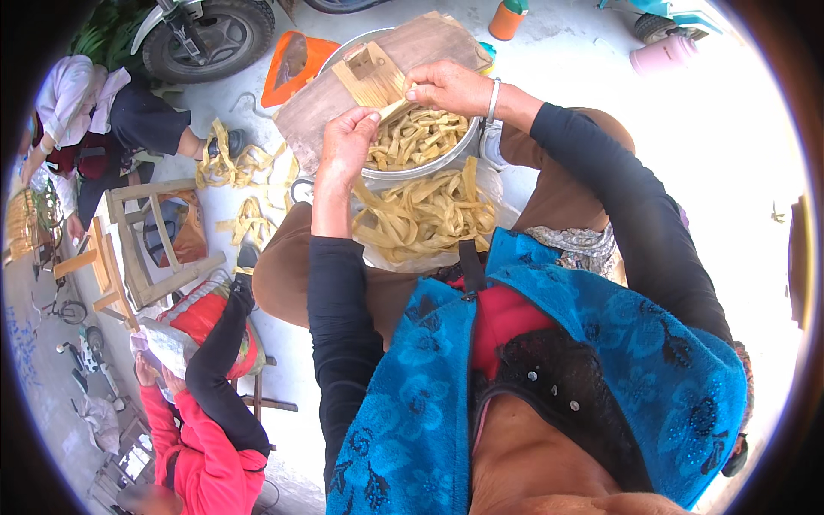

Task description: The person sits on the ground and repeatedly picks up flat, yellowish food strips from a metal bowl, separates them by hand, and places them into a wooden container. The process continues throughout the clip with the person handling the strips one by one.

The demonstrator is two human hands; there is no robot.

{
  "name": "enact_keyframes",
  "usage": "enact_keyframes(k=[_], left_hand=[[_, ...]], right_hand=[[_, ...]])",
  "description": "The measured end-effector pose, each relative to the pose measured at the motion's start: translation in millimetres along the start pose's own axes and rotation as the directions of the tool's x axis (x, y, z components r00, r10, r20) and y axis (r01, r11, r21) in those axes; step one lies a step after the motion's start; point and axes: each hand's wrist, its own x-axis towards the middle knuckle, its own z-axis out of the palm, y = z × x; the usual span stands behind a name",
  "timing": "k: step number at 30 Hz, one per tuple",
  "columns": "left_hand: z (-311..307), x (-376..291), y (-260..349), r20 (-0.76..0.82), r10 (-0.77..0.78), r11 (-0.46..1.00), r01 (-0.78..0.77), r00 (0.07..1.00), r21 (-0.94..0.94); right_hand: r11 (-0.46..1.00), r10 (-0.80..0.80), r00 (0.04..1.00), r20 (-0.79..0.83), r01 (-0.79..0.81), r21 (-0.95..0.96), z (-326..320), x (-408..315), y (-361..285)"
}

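A pale yellow strip [394, 112] stretches between my two hands. Its near end is pinched between the thumb and fingers of my left hand [344, 141]; my right hand [450, 89] grips the other end, higher up. Both hands hover over a round metal basin [421, 172] filled with short folded yellow pieces [418, 138]. Across the basin's far side lies a flat wooden board [431, 38]. On this rests a smaller piece of wood [364, 85] with a dark rectangular patch. Between my knees, a heap of long loose strips [428, 215] sits on clear plastic.
Beyond the basin are an orange bag [302, 55], an orange container [508, 22] and a pink jug [663, 55]. A motorcycle wheel [209, 40] stands far left. More strips [241, 164], a wooden stool [161, 238] and two seated people occupy the left side.
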Motion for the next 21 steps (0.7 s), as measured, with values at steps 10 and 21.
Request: enact_keyframes(k=[10,21], left_hand=[[-14.1,43.3,-21.9,-0.201,0.084,0.987,-0.054,0.976,0.154],[10.5,18.3,-30.0,-0.191,0.003,0.999,-0.013,0.982,-0.050]], right_hand=[[0.981,-0.085,0.981,-0.175,0.051,-0.188,13.0,41.3,29.6],[0.673,-0.533,0.806,-0.256,0.221,-0.706,38.3,0.1,-6.1]])
